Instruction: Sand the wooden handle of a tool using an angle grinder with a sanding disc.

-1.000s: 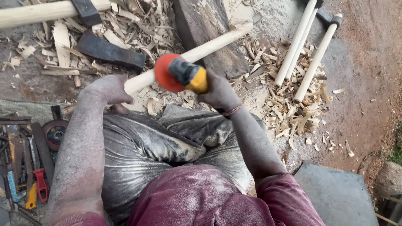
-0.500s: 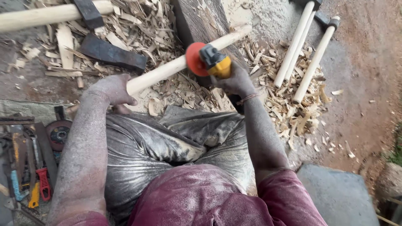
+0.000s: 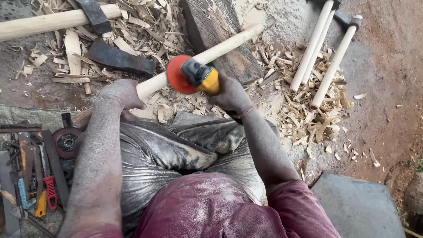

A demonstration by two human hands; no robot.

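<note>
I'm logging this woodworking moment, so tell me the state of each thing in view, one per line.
Left hand: gripping the pale round wooden handle, which lies propped across the dark wooden block.
Right hand: holding the yellow angle grinder with red disc against that handle.
Two pale finished handles: lying on shavings.
Dark metal axe head: lying flat, untouched.

We are in an open-air woodworking yard on bare earth: wood shavings (image 3: pixel 304 119) litter the ground, finished pale handles (image 3: pixel 328 61) lie by a timber block (image 3: pixel 220 35), and hand tools (image 3: pixel 33 176) are spread on a mat.
</note>
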